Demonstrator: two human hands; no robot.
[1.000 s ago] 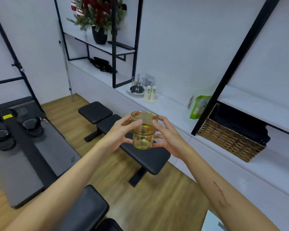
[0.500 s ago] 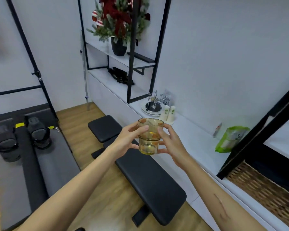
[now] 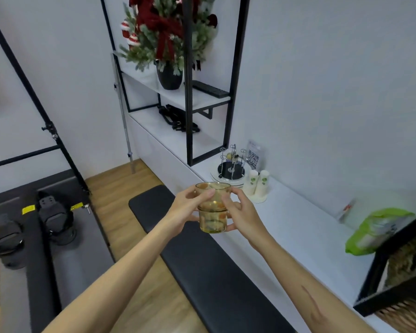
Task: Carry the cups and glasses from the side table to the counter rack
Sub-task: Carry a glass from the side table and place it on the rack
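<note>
I hold an amber see-through glass (image 3: 212, 212) upright in front of me, at chest height above a black padded bench (image 3: 202, 255). My left hand (image 3: 187, 207) grips its left side, thumb near the rim. My right hand (image 3: 240, 215) grips its right side with curled fingers. Beyond the glass, on the white counter (image 3: 296, 227), stands a metal cup rack (image 3: 232, 164) with thin upright pegs on a round dark base. Two stacks of white paper cups (image 3: 257, 185) stand right beside the rack.
A black-framed shelf (image 3: 190, 97) with a potted festive plant (image 3: 168, 44) rises over the counter's far end. A green bag (image 3: 375, 231) and a wicker basket (image 3: 404, 260) lie to the right. Grey exercise equipment (image 3: 34, 236) fills the floor at left.
I have walked closer to the counter rack, which now looks nearer and larger. Both hands keep the same hold on the glass. The basket has slid towards the right edge.
</note>
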